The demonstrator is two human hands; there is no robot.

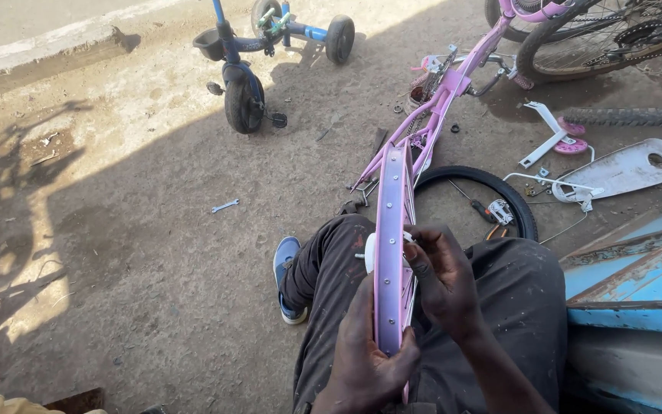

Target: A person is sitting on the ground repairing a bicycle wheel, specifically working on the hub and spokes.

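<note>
— Where's the pink wheel rim (391,253)?
— Upright on the lap, left hand (365,360) gripping its near edge, right hand (442,280) pinching at the spokes.
— Risk?
— It may tip; fingers could catch.

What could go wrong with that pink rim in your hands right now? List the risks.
1. The pink wheel rim stands on edge between the knees; the left hand grips only its near edge, so it may tip.
2. The right hand works among the spokes, where fingers could get pinched.
3. Small parts by the black tyre could get lost.

No pkgs, labels, signs or screens
</note>
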